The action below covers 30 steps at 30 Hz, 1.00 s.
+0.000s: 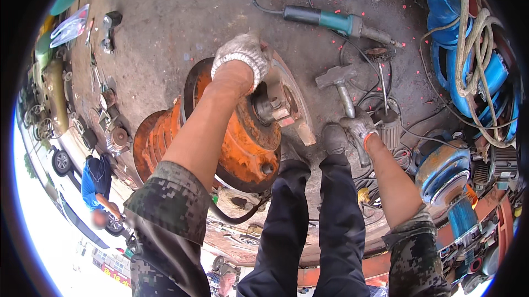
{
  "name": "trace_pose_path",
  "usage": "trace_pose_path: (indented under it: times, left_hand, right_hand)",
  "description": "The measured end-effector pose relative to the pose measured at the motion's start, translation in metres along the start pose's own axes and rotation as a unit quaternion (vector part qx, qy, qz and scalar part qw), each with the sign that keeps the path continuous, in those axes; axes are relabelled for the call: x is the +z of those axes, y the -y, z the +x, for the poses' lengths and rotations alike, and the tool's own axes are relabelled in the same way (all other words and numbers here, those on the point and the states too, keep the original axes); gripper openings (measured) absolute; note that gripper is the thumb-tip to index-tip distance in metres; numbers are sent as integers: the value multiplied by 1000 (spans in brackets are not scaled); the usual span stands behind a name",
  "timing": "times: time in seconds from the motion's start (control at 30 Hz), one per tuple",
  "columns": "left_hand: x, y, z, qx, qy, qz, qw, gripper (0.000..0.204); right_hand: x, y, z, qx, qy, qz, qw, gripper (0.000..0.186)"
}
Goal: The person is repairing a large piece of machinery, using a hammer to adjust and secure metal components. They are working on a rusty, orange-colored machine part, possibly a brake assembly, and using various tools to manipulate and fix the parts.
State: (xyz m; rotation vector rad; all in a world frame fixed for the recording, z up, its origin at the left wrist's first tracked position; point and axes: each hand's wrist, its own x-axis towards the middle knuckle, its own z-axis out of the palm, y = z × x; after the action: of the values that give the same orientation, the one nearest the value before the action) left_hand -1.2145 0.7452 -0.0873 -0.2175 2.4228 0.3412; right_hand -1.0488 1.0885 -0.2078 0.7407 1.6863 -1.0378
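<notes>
An orange, rust-stained machine [242, 148], shaped like a motor with a round flange, lies on its side in front of me. Its metal shaft [271, 110] points to the right. Beside the shaft end stands a flat, curved metal piece [295, 90]. My left hand [239, 57], in a whitish knit glove, is closed at the far end of this piece; its fingertips are mostly hidden. In my gloved right hand [359, 126] is a hammer [344, 90], gripped by its metal handle, head pointing away from me, right of the shaft.
A green angle grinder [330, 21] lies on the floor ahead, its cable looping around. At right are blue machines [443, 173] and thick rope [474, 49]. Tools and parts [110, 29] lie at left, where a person in blue [95, 186] bends near a car. My shoe [334, 138] is close to the hammer.
</notes>
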Motion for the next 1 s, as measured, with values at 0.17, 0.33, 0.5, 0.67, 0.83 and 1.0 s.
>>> trace_pose_path:
  times: [0.17,0.33,0.5,0.67,0.83,1.0]
  left_hand:
    - [-32,28,-90,95,-103,66,988,48]
    - [-18,51,-127,5,-188,19,982,42]
    - [-4,87,-119,42,-239,-251,937,29]
    - [7,91,-121,-15,-262,-323,909,37]
    - [-3,89,-117,-52,-271,-219,936,45]
    - [-15,89,-119,-86,-230,-239,940,49]
  right_hand:
    - [0,35,-22,60,6,31,998,34]
    - [11,64,-46,80,27,66,994,12]
    - [11,64,-56,121,43,36,991,17]
    - [21,119,-96,83,21,-78,993,21]
    - [10,160,-104,-99,-93,-398,907,34]
    - [24,269,-100,-217,-109,-461,854,35]
